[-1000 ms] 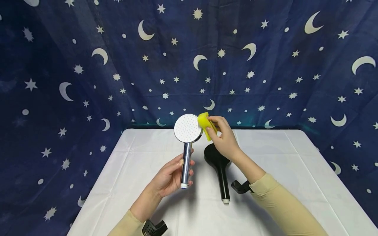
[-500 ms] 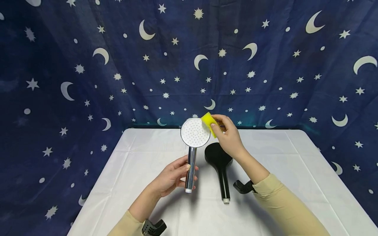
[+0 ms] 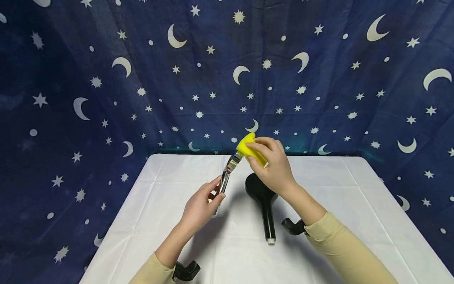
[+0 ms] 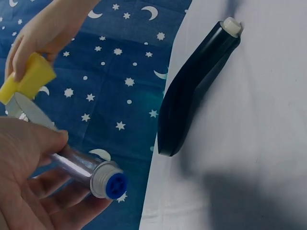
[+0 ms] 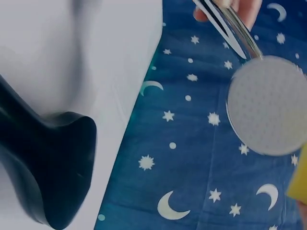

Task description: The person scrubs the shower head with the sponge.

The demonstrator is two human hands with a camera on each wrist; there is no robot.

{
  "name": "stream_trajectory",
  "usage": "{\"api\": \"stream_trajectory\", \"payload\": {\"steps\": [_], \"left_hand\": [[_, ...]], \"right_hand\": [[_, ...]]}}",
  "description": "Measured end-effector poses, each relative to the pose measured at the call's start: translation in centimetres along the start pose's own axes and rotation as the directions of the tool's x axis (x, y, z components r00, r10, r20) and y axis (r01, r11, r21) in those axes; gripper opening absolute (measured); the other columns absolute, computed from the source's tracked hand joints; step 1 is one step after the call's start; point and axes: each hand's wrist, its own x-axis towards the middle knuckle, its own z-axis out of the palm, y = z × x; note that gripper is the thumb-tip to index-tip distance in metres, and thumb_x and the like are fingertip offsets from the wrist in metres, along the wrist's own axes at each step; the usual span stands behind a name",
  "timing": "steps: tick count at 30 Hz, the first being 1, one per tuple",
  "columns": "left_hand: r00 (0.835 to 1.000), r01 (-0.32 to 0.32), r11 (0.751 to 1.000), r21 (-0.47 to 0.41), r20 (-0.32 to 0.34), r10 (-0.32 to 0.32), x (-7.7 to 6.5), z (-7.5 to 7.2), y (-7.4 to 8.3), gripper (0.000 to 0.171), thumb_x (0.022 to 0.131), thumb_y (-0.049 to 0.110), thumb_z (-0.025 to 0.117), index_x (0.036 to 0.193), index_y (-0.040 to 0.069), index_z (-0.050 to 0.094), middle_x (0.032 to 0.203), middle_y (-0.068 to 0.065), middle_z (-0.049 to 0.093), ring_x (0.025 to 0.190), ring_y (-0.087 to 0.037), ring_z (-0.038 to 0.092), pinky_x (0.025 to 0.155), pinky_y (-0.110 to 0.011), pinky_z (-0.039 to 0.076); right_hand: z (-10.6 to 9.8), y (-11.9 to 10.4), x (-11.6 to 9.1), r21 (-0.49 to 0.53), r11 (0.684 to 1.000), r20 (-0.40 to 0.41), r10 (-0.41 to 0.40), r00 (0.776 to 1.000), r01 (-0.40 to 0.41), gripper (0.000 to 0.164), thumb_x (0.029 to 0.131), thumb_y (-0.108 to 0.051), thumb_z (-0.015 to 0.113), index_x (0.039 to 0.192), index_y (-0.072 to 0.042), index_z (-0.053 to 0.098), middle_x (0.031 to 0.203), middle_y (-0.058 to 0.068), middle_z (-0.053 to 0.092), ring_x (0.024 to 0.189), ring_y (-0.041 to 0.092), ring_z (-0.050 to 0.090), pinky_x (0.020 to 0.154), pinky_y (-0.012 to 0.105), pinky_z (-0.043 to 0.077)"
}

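Observation:
My left hand (image 3: 201, 205) grips the handle of a chrome shower head (image 3: 233, 162), held up over the table and seen nearly edge-on in the head view. Its white dotted face (image 5: 268, 105) shows in the right wrist view. The left wrist view shows the handle's white threaded end with a blue insert (image 4: 116, 186). A yellow sponge (image 3: 252, 151) is pinched in my right hand (image 3: 276, 165) and lies against the upper rim of the chrome head. Below the right hand, a black shower head (image 3: 263, 195) lies on the table.
A white cloth covers the table (image 3: 159, 221). Behind its far edge hangs a dark blue curtain (image 3: 213, 79) with moons and stars. Black wrist-worn devices (image 3: 293, 227) stick out near both sleeves.
My left hand has turned the chrome shower head from face-on to nearly edge-on and tilted it to the right. The sponge stays at its rim. The black shower head has not moved.

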Motion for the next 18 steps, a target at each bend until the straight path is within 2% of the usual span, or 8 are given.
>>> {"api": "stream_trajectory", "payload": {"steps": [3, 6, 8, 11, 13, 15, 18], "left_hand": [[0.999, 0.012, 1.0, -0.027, -0.036, -0.013, -0.1, 0.1, 0.1, 0.058, 0.096, 0.023, 0.075, 0.15, 0.024, 0.055, 0.109, 0.008, 0.067, 0.085, -0.008, 0.067, 0.068, -0.031, 0.052], [0.998, 0.046, 0.993, -0.11, -0.028, -0.05, -0.2, 0.3, 0.1, 0.059, 0.096, 0.024, 0.075, 0.151, 0.021, 0.054, 0.11, 0.004, 0.067, 0.087, -0.012, 0.067, 0.068, -0.03, 0.054], [0.997, 0.079, 0.977, -0.196, -0.001, -0.081, -0.2, 0.4, 0.0, 0.058, 0.096, 0.025, 0.075, 0.15, 0.022, 0.054, 0.111, 0.002, 0.066, 0.087, -0.015, 0.065, 0.066, -0.031, 0.055], [0.991, 0.136, 0.923, -0.36, 0.06, -0.123, 0.0, 0.5, 0.1, 0.053, 0.097, 0.025, 0.074, 0.147, 0.024, 0.057, 0.111, -0.003, 0.065, 0.085, -0.02, 0.064, 0.064, -0.032, 0.058], [0.986, 0.166, 0.87, -0.464, 0.108, -0.13, 0.0, 0.7, 0.1, 0.05, 0.097, 0.022, 0.074, 0.145, 0.022, 0.058, 0.111, -0.007, 0.063, 0.084, -0.021, 0.063, 0.064, -0.033, 0.06], [0.978, 0.202, 0.812, -0.547, 0.159, -0.137, 0.0, 0.9, 0.2, 0.051, 0.098, 0.021, 0.073, 0.146, 0.02, 0.057, 0.113, -0.011, 0.061, 0.085, -0.021, 0.064, 0.066, -0.036, 0.061], [0.966, 0.249, 0.73, -0.637, 0.219, -0.139, 0.0, 1.0, 0.2, 0.054, 0.099, 0.019, 0.07, 0.151, 0.015, 0.052, 0.118, -0.015, 0.059, 0.091, -0.024, 0.066, 0.07, -0.04, 0.062]], "right_hand": [[0.8, -0.6, -0.4, -0.09, 0.982, -0.029, -0.168, 0.985, 0.165, 0.034, 0.088, -0.016, 0.074, 0.121, -0.012, 0.074, 0.127, 0.014, 0.061, 0.109, 0.036, 0.053, 0.087, 0.047, 0.05], [2.0, -1.2, -1.2, -0.16, 0.938, -0.005, -0.313, 0.95, 0.308, 0.034, 0.086, -0.015, 0.073, 0.12, -0.012, 0.074, 0.125, 0.016, 0.062, 0.105, 0.038, 0.055, 0.09, 0.049, 0.05], [2.9, -1.5, -1.9, -0.192, 0.905, 0.039, -0.381, 0.924, 0.381, 0.034, 0.086, -0.015, 0.074, 0.12, -0.013, 0.074, 0.124, 0.015, 0.063, 0.105, 0.038, 0.056, 0.092, 0.049, 0.051], [4.1, -1.6, -3.3, -0.21, 0.862, 0.123, -0.446, 0.887, 0.462, 0.036, 0.085, -0.015, 0.076, 0.121, -0.014, 0.074, 0.124, 0.013, 0.064, 0.106, 0.036, 0.058, 0.092, 0.047, 0.053], [4.5, -1.2, -3.9, -0.209, 0.856, 0.146, -0.451, 0.881, 0.473, 0.036, 0.085, -0.014, 0.077, 0.121, -0.016, 0.074, 0.124, 0.013, 0.064, 0.107, 0.034, 0.059, 0.091, 0.046, 0.054], [4.4, -0.7, -4.2, -0.196, 0.871, 0.147, -0.429, 0.891, 0.451, 0.035, 0.085, -0.013, 0.076, 0.12, -0.016, 0.074, 0.125, 0.013, 0.064, 0.109, 0.034, 0.059, 0.093, 0.045, 0.053], [4.3, 0.0, -4.0, -0.169, 0.91, 0.124, -0.36, 0.924, 0.378, 0.031, 0.087, -0.011, 0.075, 0.118, -0.016, 0.074, 0.127, 0.013, 0.063, 0.111, 0.035, 0.058, 0.097, 0.046, 0.051]]}}
